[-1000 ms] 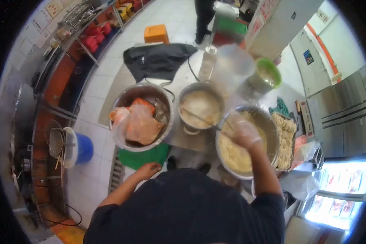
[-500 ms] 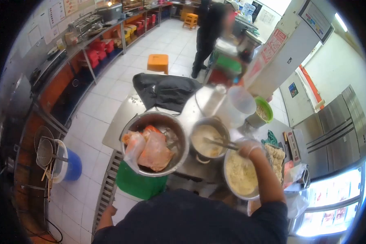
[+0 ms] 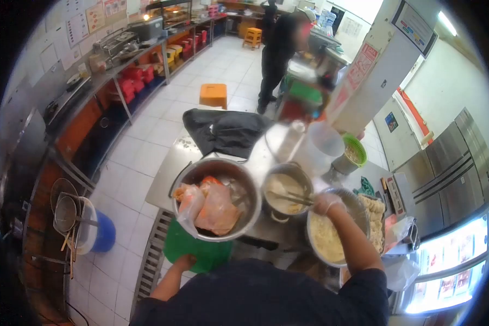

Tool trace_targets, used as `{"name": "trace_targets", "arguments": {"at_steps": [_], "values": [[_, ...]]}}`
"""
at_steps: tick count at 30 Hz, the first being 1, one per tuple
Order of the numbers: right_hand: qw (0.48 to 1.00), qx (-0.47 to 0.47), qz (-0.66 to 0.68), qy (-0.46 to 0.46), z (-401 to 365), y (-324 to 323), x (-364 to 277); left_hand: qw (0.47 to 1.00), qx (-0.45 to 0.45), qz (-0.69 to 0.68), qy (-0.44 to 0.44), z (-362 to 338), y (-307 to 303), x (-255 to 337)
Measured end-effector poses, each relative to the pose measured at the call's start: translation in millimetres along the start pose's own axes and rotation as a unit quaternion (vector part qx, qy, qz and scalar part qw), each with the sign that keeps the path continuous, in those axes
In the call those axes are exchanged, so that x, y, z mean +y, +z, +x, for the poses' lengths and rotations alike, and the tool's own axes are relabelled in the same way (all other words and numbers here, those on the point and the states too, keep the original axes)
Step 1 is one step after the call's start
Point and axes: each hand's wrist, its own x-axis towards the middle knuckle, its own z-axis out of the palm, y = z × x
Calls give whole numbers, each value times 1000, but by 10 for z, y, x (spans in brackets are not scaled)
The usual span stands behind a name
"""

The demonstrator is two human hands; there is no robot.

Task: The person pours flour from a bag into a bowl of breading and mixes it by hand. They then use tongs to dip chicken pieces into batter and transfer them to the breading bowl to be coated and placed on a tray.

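Note:
My right hand (image 3: 328, 203), in a clear plastic glove, is closed around metal tongs (image 3: 300, 199). Their tips reach into a pot (image 3: 277, 219) of pale, creamy liquid (image 3: 280, 185). Beneath my right forearm stands a wide metal bowl (image 3: 311, 239) of pale yellow, crumbly powder (image 3: 327, 244). My left hand (image 3: 186, 263) hangs low over a green stool (image 3: 206, 251) and holds nothing I can see; its fingers look loosely extended. To the left of the creamy pot, a large metal pot (image 3: 254, 214) contains raw-looking meat (image 3: 217, 209) and a clear plastic bag (image 3: 188, 209).
A black cloth bundle (image 3: 225, 130) lies at the table's far side. Beyond the creamy pot are a translucent container (image 3: 319, 146) and a green basket (image 3: 355, 155). At right sits a tray of pale coated pieces (image 3: 376, 223). A blue bucket (image 3: 103, 231) stands on the floor; a person (image 3: 277, 60) works farther back.
My left hand has come forward and right, over the green stool. The tongs have shifted within the creamy pot, still in my right hand. The whole view has tilted slightly.

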Motion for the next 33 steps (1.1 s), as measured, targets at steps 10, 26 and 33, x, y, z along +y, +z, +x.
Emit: {"name": "trace_targets", "arguments": {"at_steps": [10, 26, 33], "values": [[998, 16, -44, 35, -719, -504, 213, 994, -24, 11, -110, -221, 148, -1087], [997, 48, -50, -17, 85, -69, 42, 999, -33, -34, 24, 347, 202, -689], [993, 74, -93, -22, 197, -77, -153, 996, -63, -37, -43, 1, 256, -845]]}}
